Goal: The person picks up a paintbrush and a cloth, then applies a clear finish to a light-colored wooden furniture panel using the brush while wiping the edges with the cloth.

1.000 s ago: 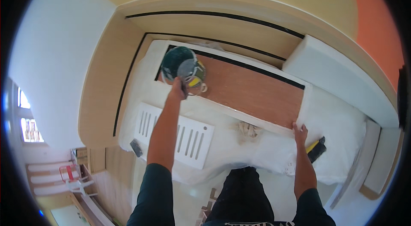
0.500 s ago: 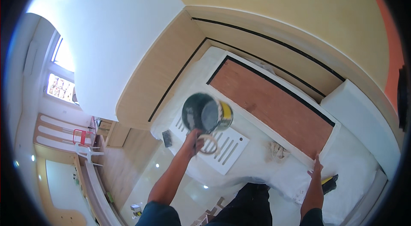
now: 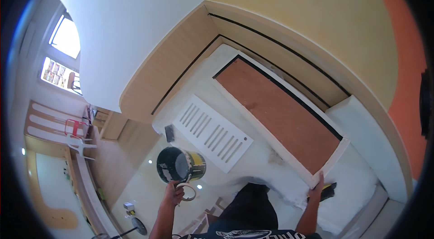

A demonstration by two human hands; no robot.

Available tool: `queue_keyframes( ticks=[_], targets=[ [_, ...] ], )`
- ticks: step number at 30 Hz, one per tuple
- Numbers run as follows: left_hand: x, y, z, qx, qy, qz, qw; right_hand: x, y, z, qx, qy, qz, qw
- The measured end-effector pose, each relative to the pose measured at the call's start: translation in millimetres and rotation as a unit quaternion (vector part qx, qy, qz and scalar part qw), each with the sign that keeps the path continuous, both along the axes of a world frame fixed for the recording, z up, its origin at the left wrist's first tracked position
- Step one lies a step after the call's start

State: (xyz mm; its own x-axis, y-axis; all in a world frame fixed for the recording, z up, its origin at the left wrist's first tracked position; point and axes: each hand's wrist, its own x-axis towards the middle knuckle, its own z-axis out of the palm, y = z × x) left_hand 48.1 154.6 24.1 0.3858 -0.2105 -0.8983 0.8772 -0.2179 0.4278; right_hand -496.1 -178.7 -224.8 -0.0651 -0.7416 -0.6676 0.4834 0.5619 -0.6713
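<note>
My left hand (image 3: 172, 193) grips a dark green bucket (image 3: 174, 157) with a yellow label and grey inside, along with a beige tape roll (image 3: 191, 186); the bucket hangs out over the floor. My right hand (image 3: 317, 184) holds the near corner of a white-framed box (image 3: 330, 165) with a reddish-brown inside panel (image 3: 275, 117) and black strip, lying on a plastic-covered bed (image 3: 352, 175). A white slotted board (image 3: 200, 136) lies left of the box, beside a small dark block (image 3: 170, 133). A yellow-and-black tool (image 3: 329, 192) is partly behind my right hand.
A curved wooden surround (image 3: 167, 67) borders the bed, with a white padded piece (image 3: 370, 135) at the right. At left are stacked white and red chairs (image 3: 81, 147), a low wooden cabinet (image 3: 113, 126) and windows (image 3: 63, 35). A round dark object on a pole (image 3: 139, 226) is at lower left.
My left hand has lifted the bucket and tape away from the box, moving left and toward me over the floor. My right hand stays at the box's near corner; the view has shifted.
</note>
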Motion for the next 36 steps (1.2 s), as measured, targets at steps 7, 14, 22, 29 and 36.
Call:
queue_keyframes(
  ticks=[7, 14, 22, 29, 36],
  targets=[
    [-29.8, 63.2, 48.0, -0.057, -0.016, 0.074, 0.996, 69.8, -35.7, 172.9, 0.05, -0.061, 0.114, 0.99],
    [-47.5, 146.5, 46.1, -0.051, -0.088, 0.178, 0.979, 194.0, -35.3, 330.9, -0.195, 0.089, 0.135, 0.967],
    [-22.4, 208.7, -4.5, -0.013, -0.166, 0.31, 0.936, 236.0, -47.0, 672.3, -0.537, 0.289, 0.362, 0.706],
    [61.6, 302.4, -120.3, 0.004, -0.201, 0.526, 0.827, 359.0, 45.7, 839.4, -0.682, 0.268, 0.451, 0.51],
    [141.3, 352.5, -147.5, -0.171, -0.165, 0.629, 0.74, 541.4, 209.9, 878.5, -0.714, 0.251, 0.519, 0.398]
  ],
)
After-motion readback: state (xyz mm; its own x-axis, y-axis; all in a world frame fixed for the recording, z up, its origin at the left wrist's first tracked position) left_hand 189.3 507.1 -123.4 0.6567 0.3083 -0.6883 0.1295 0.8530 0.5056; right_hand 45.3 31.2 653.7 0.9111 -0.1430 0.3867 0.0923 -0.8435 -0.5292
